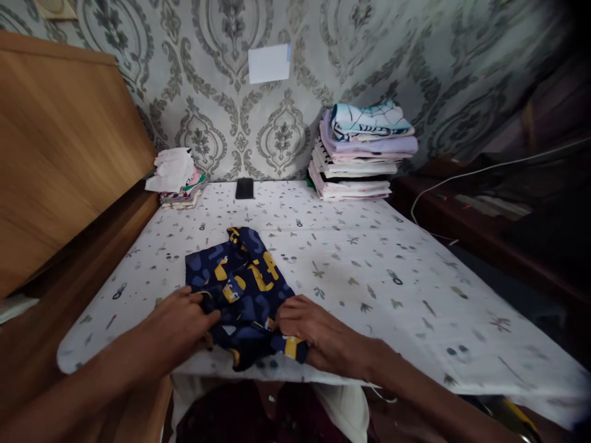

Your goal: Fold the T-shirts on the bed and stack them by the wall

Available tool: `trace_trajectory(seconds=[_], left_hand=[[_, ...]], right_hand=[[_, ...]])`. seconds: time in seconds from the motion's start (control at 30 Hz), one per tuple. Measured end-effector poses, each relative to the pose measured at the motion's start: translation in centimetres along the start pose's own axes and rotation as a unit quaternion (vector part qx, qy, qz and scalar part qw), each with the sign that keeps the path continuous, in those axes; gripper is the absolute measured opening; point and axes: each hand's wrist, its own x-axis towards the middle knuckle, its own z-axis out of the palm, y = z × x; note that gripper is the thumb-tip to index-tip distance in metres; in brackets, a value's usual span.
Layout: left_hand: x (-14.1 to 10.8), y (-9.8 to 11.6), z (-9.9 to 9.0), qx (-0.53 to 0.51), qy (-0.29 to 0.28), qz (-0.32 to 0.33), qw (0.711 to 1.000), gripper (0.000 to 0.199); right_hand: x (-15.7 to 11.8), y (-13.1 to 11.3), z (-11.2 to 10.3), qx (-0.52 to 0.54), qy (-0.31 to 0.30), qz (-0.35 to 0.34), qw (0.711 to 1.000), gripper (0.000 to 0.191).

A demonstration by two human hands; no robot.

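Observation:
A navy garment (258, 271) with yellow and blue letters lies bunched near the front edge of the cloth-covered table (360, 271). I cannot tell whether it is a shirt or shorts. At its near left side my left hand (184, 317) is closed, gripping the fabric between thumb and fingers. My right hand (307, 326) pinches its near right side, and a fold with a yellow patch hangs beside the fingers. The garment's far part lies on the table, while its near part is crumpled between both hands.
Folded clothes form a tall stack (362, 154) at the back right and a smaller pile (178, 178) at the back left. A dark phone-like slab (244, 189) lies near the wall. Wooden furniture (69, 147) borders the left; a white cable (443, 178) runs at the right.

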Motion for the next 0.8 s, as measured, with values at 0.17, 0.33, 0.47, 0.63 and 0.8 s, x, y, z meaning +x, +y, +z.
trace_trajectory(seconds=[0.17, 0.33, 0.47, 0.63, 0.8], left_hand=[[-2.2, -3.4, -1.3, 0.047, -0.045, -0.073, 0.995, 0.025], [-2.1, -4.3, -3.1, 0.064, -0.068, -0.147, 0.985, 0.021], [-2.4, -5.4, -4.0, 0.123, -0.038, -0.169, 0.977, 0.031], [-2.5, -5.1, -7.5, 0.161, -0.028, -0.194, 0.967, 0.038], [-0.8, -3.9, -12.2, 0.199, -0.012, -0.275, 0.941, 0.030]], right_hand=[[-3.9, 0.2, -1.9, 0.097, 0.024, 0.054, 0.994, 0.023], [-6.2, -0.4, -3.2, 0.163, 0.057, 0.161, 0.972, 0.028], [-6.2, -1.0, -4.6, 0.267, 0.038, 0.208, 0.940, 0.029], [-6.0, -0.8, -6.3, 0.405, -0.061, 0.235, 0.882, 0.042], [-5.8, 0.5, -9.2, 0.329, -0.100, 0.218, 0.914, 0.040]])
